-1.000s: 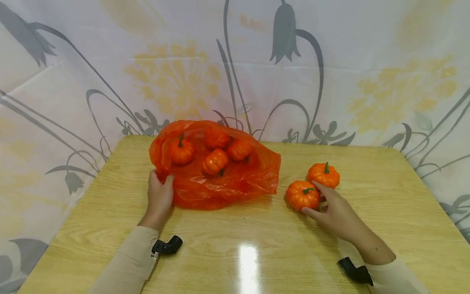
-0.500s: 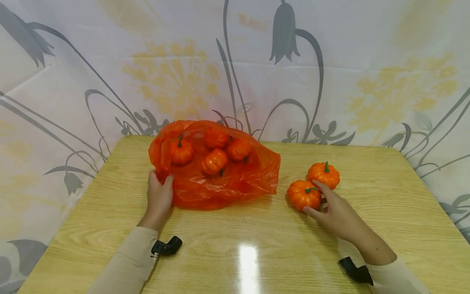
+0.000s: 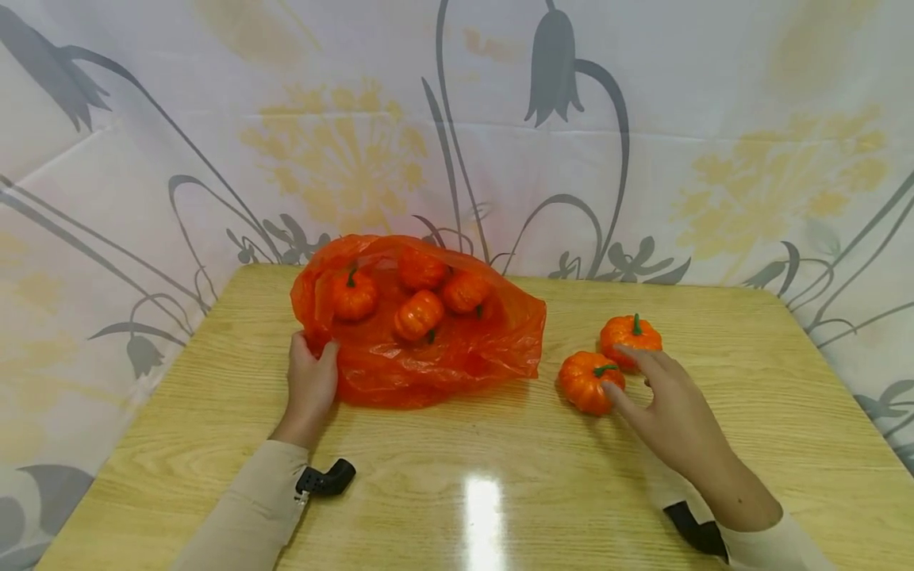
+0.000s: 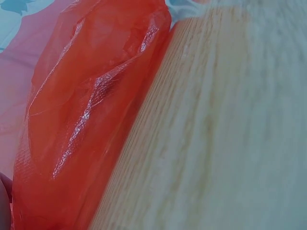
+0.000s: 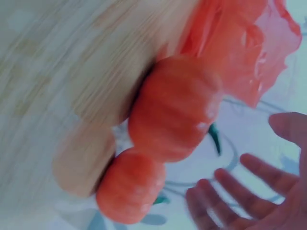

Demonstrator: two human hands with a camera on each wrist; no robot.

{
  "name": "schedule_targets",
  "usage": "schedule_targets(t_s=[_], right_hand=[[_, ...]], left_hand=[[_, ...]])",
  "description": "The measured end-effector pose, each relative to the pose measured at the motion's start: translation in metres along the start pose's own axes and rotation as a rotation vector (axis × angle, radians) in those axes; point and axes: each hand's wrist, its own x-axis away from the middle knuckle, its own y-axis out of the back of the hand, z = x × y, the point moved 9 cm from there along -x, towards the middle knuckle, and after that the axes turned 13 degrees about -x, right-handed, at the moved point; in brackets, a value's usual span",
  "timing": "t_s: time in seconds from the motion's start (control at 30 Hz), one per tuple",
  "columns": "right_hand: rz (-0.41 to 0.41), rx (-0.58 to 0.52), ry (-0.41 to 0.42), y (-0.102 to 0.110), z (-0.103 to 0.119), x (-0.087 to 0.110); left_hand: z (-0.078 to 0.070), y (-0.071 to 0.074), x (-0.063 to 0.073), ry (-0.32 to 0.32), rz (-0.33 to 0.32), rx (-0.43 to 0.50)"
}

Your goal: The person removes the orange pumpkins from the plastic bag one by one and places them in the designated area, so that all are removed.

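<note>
The two loose pumpkins look like the weak spot: the front pumpkin (image 3: 589,384) and the back pumpkin (image 3: 632,339) sit touching or almost so on the wooden table (image 3: 400,492), the back one at about one o'clock from the front one, so a careless push at either could send its neighbour rolling, since both are rounded and nothing fences them in. The right hand (image 3: 671,404) lies at about four o'clock from the front pumpkin, its fingers spread and clasping nothing; in the right wrist view it shows clear of both, so a pinch begun from here might catch only one side and let the smooth skin slip. The left hand (image 3: 312,385), at eight o'clock from the middle of the orange-red bag (image 3: 443,373), seems to pinch the bag's rim between thumb and fingers, though the film hides some of the fingertips. That film is thin and crumpled, so if this hold slackened, the mouth could sag over the contents, and a sharp tug could tip them or tear it. The bag lies on its side and holds four pumpkins: a stem-up one (image 3: 355,296) at ten o'clock, a rear one (image 3: 421,268) at twelve, a right-hand one (image 3: 466,292) near two, and a tilted one (image 3: 418,315) near the centre, its stem pointing to five o'clock
</note>
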Motion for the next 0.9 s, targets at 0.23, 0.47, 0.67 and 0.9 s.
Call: schedule_targets(t_s=[0.23, 0.47, 0.67, 0.9], right_hand=[[-0.081, -0.013, 0.271, -0.006, 0.05, 0.001], [0.051, 0.035, 0.463, -0.042, 0.091, -0.011], [0.182, 0.079, 0.492, -0.074, 0.107, -0.024], [0.271, 0.087, 0.558, -0.1, 0.13, -0.042]], left_hand=[[0.0, 0.0, 0.0, 0.006, -0.001, 0.022], [-0.001, 0.0, -0.001, -0.005, -0.003, 0.02], [-0.001, -0.001, -0.001, -0.016, -0.008, -0.014], [-0.002, 0.001, 0.001, -0.014, -0.005, -0.016]])
